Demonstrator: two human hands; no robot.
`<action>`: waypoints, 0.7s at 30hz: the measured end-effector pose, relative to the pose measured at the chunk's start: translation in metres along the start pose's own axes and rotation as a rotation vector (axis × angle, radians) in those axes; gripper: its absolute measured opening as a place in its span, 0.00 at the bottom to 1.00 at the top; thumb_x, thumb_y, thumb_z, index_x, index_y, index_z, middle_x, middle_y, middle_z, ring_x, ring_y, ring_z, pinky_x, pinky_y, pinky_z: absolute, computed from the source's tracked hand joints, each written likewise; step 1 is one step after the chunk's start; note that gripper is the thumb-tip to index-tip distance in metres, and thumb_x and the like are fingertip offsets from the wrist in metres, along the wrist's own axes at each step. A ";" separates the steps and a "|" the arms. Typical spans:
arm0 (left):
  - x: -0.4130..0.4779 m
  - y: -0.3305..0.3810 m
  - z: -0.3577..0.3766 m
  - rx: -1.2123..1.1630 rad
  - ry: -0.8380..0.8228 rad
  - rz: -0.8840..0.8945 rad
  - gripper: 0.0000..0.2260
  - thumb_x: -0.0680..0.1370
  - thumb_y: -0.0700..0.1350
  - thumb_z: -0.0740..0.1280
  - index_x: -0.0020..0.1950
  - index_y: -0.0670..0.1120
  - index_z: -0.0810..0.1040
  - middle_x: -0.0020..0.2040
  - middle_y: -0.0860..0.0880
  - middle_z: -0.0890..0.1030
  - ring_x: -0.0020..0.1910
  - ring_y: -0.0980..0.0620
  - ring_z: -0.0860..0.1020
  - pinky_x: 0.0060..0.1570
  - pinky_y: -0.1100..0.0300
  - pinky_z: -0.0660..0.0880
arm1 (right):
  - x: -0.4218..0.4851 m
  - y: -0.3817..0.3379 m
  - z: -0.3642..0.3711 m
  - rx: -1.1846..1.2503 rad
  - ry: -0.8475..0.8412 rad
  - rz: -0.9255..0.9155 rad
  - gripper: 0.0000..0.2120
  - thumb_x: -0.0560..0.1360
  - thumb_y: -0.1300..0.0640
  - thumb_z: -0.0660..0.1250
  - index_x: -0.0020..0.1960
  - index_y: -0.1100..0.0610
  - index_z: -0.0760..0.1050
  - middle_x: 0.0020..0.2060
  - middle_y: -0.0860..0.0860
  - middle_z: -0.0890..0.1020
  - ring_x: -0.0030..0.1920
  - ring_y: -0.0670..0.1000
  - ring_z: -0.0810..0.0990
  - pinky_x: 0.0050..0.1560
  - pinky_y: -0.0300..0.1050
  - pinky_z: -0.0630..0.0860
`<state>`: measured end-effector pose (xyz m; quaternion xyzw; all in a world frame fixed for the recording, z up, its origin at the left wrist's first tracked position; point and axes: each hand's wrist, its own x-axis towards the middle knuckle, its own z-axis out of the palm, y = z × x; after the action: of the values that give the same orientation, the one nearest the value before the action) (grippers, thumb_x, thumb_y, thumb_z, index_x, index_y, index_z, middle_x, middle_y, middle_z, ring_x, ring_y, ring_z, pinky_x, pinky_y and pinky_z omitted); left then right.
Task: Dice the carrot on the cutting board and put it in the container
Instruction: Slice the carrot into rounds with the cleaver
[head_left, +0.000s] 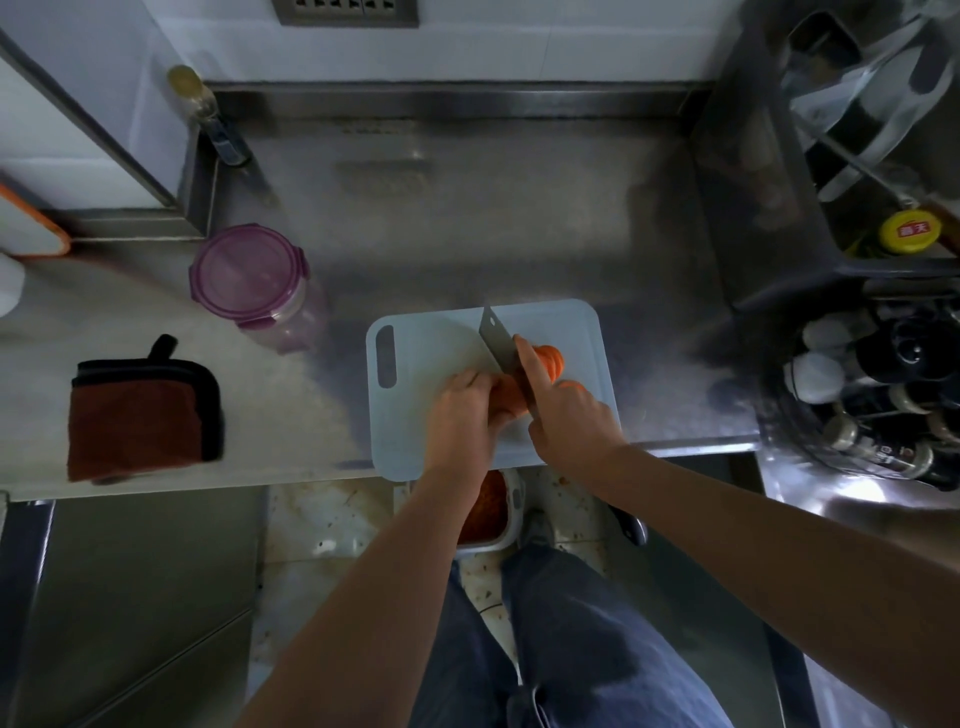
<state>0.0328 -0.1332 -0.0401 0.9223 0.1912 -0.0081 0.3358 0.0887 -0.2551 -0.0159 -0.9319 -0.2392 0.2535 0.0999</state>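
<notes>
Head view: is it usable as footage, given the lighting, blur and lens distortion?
Head view: dim, no hard shadows; cutting board, knife and carrot at centre read sharp enough; cloth on the left and bottles on the right smear; counter edges bow from the wide lens.

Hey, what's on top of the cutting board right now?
A carrot held by the left hand, cut slices, and the knife gripped by the right hand. The hands cover part of the carrot and the knife's handle.
</notes>
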 end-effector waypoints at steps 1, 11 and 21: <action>0.000 0.000 0.000 0.004 -0.005 -0.001 0.12 0.73 0.44 0.74 0.55 0.44 0.80 0.52 0.48 0.80 0.53 0.50 0.77 0.56 0.55 0.76 | -0.001 0.000 0.003 0.000 0.000 0.007 0.45 0.78 0.60 0.61 0.74 0.40 0.28 0.45 0.58 0.76 0.39 0.52 0.77 0.41 0.47 0.79; -0.004 0.000 -0.002 0.012 0.006 -0.001 0.13 0.74 0.45 0.74 0.56 0.45 0.78 0.53 0.48 0.80 0.54 0.50 0.77 0.55 0.58 0.74 | -0.001 0.004 -0.002 0.085 0.040 -0.031 0.41 0.80 0.57 0.59 0.76 0.42 0.31 0.40 0.56 0.76 0.36 0.54 0.77 0.42 0.52 0.79; -0.001 0.000 -0.003 0.018 -0.015 -0.038 0.16 0.72 0.44 0.75 0.59 0.45 0.79 0.56 0.47 0.80 0.55 0.47 0.78 0.58 0.54 0.75 | 0.001 0.001 -0.041 0.082 0.054 -0.119 0.36 0.79 0.59 0.58 0.79 0.47 0.40 0.31 0.48 0.70 0.29 0.50 0.72 0.33 0.49 0.75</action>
<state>0.0311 -0.1318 -0.0376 0.9214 0.2059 -0.0232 0.3288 0.1112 -0.2581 0.0188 -0.9176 -0.2811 0.2317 0.1591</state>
